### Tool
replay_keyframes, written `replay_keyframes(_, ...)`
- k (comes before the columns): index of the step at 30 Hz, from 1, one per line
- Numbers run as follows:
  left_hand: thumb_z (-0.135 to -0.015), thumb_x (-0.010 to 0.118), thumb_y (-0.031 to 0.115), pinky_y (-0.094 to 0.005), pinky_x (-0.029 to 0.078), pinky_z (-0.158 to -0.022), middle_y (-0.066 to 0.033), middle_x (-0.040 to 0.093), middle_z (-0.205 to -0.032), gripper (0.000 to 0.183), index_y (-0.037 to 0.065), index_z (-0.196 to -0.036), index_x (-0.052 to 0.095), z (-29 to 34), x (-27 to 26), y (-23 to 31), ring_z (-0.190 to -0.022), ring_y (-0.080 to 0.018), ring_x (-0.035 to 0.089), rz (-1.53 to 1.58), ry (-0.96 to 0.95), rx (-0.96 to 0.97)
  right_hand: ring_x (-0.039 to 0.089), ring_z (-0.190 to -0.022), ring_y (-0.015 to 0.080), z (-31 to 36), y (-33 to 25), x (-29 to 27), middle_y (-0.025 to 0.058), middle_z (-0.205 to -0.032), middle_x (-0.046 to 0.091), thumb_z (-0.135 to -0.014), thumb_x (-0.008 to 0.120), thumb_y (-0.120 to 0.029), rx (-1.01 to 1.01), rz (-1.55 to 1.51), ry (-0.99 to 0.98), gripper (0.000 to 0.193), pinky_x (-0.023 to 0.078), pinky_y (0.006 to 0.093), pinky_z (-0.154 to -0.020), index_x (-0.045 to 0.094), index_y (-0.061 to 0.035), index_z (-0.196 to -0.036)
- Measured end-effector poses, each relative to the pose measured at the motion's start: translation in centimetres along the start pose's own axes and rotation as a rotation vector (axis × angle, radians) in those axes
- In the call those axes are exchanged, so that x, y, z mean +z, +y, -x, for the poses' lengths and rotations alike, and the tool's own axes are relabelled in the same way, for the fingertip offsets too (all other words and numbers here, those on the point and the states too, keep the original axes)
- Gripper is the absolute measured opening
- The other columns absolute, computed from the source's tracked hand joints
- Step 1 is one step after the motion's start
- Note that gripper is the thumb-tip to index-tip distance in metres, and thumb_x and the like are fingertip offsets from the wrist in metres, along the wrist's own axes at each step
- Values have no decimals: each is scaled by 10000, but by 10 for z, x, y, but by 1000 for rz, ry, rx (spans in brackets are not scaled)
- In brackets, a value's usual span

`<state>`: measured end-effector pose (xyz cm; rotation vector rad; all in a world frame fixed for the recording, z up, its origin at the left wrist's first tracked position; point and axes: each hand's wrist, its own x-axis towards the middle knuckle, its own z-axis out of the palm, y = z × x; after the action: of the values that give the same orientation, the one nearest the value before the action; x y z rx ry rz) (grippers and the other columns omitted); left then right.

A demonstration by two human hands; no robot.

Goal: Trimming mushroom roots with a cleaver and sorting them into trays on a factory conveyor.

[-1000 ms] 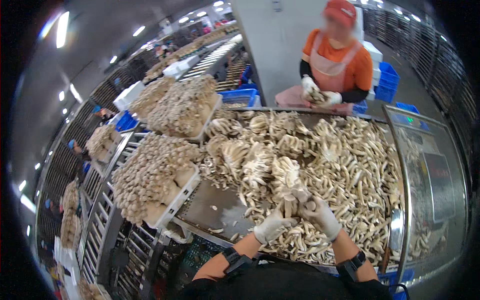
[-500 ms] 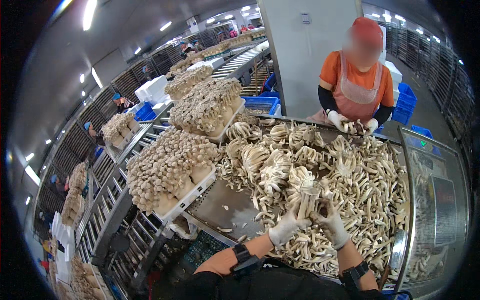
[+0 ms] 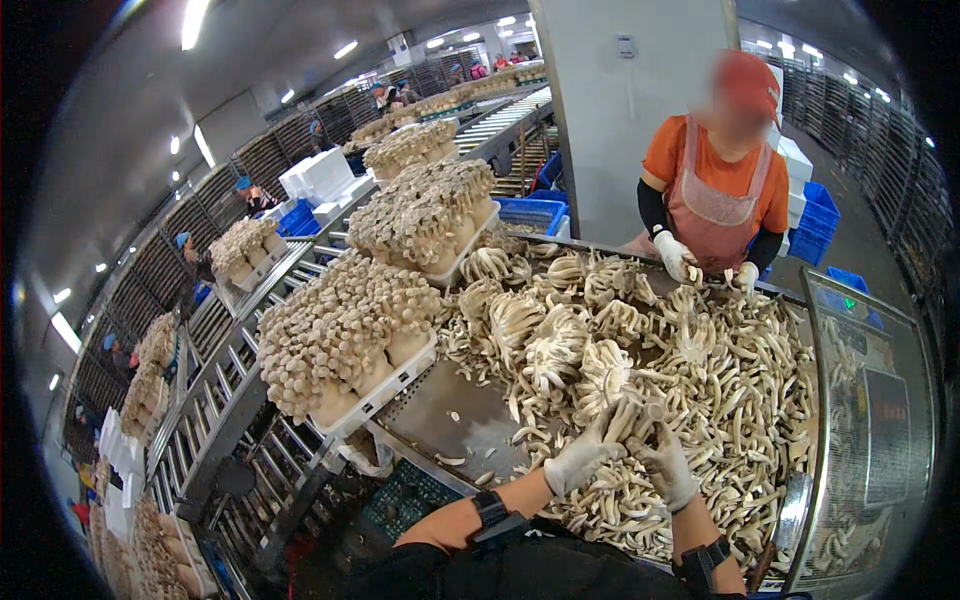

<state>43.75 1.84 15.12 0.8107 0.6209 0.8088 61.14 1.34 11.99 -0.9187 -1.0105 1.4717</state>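
Both my hands wear whitish gloves and meet over the near part of the mushroom heap. My left hand (image 3: 582,460) is closed around a small bunch of pale mushrooms (image 3: 625,415), stems held together. At the bunch's right side, my right hand (image 3: 668,468) has its fingers curled in against the stems; the fingertips are dirty and partly hidden. Loose mushrooms (image 3: 740,400) cover the right of the metal table (image 3: 445,410). Larger unbroken clumps (image 3: 556,345) lie just beyond my hands.
White trays (image 3: 385,395) of brown-capped mushrooms (image 3: 330,330) stand on a roller conveyor (image 3: 225,385) to the left. A co-worker (image 3: 715,190) in a pink apron handles mushrooms across the table. A clear-panelled metal frame (image 3: 870,430) bounds the right side; blue crates (image 3: 815,220) stand behind.
The bunch tilts more to the right between my hands, with my right hand slightly lower. The co-worker's hands have moved apart. The whole view has shifted slightly.
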Motion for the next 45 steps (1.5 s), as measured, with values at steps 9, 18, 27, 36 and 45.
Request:
replay_keyframes(9, -699, 697, 13, -342, 422, -947, -155, 479, -1261, 799, -29, -1368, 260, 7, 1, 1, -1123, -219, 502, -365, 173, 34, 553, -1006, 211, 6, 6, 7, 136, -1210, 521, -738, 608, 62, 173, -170, 62, 462, 464, 299, -819, 518, 2, -1187)
replay_keyframes(18, -769, 627, -48, -272, 458, -852, -84, 536, -1198, 611, 9, -1316, 361, -2, 4, -10, -1015, -140, 553, 55, 316, 174, 537, -805, 88, 7, -23, 30, 24, -957, 572, -842, 594, -9, 37, -266, 45, 303, 447, 222, -675, 485, -44, -1123)
replay_keyframes(27, -728, 490, -137, -280, 496, -873, -121, 539, -1229, 571, -19, -1283, 423, -27, -55, -39, -1118, -167, 526, 239, 246, 237, 544, -991, 201, 6, 13, -23, 61, -1181, 514, -771, 643, 26, -88, 304, -82, 407, 469, 279, -777, 529, -58, -1152)
replay_keyframes(36, -760, 470, -30, -369, 317, -1080, -146, 230, -1461, 770, 73, -1444, 131, -53, -37, -11, -1310, -226, 321, 280, 341, -67, 589, -970, 189, -22, 57, -52, 111, -1089, 572, -752, 668, 19, -297, 251, 28, 659, 495, 287, -803, 369, -56, -1334)
replay_keyframes(45, -907, 520, 83, -319, 429, -908, -83, 455, -1291, 437, 51, -1318, 373, -63, -42, -26, -1123, -184, 482, 114, -199, -68, 560, -925, 150, -18, 22, -46, 34, -1035, 575, -748, 661, 41, 135, -341, 93, 503, 485, 280, -784, 482, -37, -1212)
